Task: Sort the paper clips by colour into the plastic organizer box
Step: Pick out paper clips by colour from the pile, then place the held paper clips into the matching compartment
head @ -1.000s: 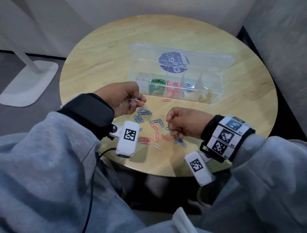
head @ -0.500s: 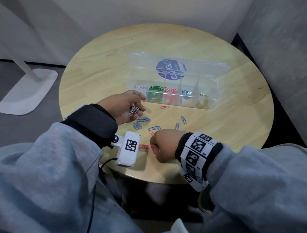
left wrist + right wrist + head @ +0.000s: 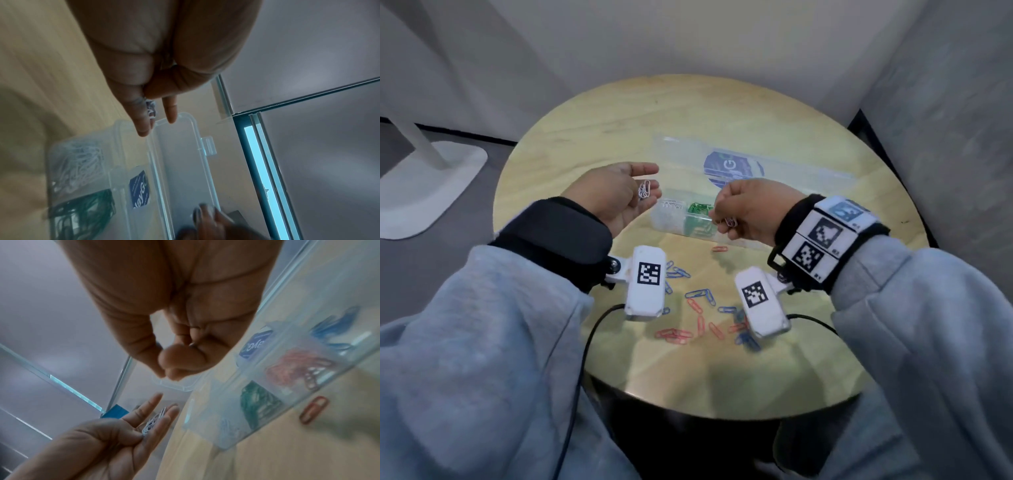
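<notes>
The clear organizer box [image 3: 726, 236] lies open on the round table, lid [image 3: 791, 178] folded back. Its left compartments hold white clips [image 3: 671, 209] and green clips [image 3: 700, 219]. My left hand [image 3: 640, 181] hovers palm up beside the box's left end, fingers straight, and a small bunch of white clips [image 3: 644, 190] rests on them. The right wrist view shows that bunch [image 3: 154, 421] too. My right hand [image 3: 722, 219] is curled above the green compartment and pinches a white clip [image 3: 731, 222].
Loose blue clips [image 3: 700, 294] and red clips [image 3: 674, 334] lie on the table [image 3: 585, 137] near its front edge, under my wrists. A single red clip [image 3: 719, 249] lies just in front of the box. A white stand base [image 3: 424, 185] sits on the floor at left.
Both hands have risen from the loose pile towards the box. The right hand came up with a white clip; the left hand has turned palm up with its fingers spread flat.
</notes>
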{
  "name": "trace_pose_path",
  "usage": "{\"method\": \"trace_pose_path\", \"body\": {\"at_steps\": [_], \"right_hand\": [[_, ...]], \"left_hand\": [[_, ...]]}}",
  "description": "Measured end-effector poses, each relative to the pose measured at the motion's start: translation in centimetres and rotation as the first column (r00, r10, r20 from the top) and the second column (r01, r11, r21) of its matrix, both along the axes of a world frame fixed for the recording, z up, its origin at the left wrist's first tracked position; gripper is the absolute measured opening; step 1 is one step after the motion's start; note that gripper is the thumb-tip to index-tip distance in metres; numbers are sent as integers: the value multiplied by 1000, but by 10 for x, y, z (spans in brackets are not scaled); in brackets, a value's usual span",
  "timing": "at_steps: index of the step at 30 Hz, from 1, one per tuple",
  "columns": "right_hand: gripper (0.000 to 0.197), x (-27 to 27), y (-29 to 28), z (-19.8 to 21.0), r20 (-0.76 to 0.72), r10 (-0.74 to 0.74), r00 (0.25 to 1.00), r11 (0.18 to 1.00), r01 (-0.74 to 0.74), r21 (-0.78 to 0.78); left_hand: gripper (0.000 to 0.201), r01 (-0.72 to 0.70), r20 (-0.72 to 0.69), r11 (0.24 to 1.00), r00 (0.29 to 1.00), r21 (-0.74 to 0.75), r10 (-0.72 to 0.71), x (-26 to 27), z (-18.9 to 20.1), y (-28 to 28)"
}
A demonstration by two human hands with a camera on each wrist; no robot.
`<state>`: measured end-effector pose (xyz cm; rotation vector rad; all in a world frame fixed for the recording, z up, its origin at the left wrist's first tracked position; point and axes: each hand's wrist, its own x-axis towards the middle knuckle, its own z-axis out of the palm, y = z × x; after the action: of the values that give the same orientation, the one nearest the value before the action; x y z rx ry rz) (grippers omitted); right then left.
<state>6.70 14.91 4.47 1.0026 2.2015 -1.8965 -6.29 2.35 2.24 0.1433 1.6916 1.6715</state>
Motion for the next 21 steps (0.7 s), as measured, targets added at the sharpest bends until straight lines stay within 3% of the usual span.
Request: {"method": "trace_pose_path", "body": {"at_steps": [6,8,10,16,21], "right_hand": [[27,-44,-5,2,-50,-213,976,966,203,-161],[20,-52,-6,-3,-51,-217,975,966,207,-154],[38,-55,-6,-8,-35,-182,983,978,177,-113],[40,-32,-5,-3,-111,-245,963,954,218,-206],[32,20,-2,-1,-112,-155,982,971,131,-199]], "left_hand": [[51,-113,17,989,994,92,112,-4,-8,7],[47,-124,18,986,992,114,123,-3,-11,9],[44,-136,31,982,991,128,133,-2,-13,11],[56,-152,79,964,987,216,138,4,-12,17],[58,-7,12,970,1000,242,5,9,-16,15]]}}
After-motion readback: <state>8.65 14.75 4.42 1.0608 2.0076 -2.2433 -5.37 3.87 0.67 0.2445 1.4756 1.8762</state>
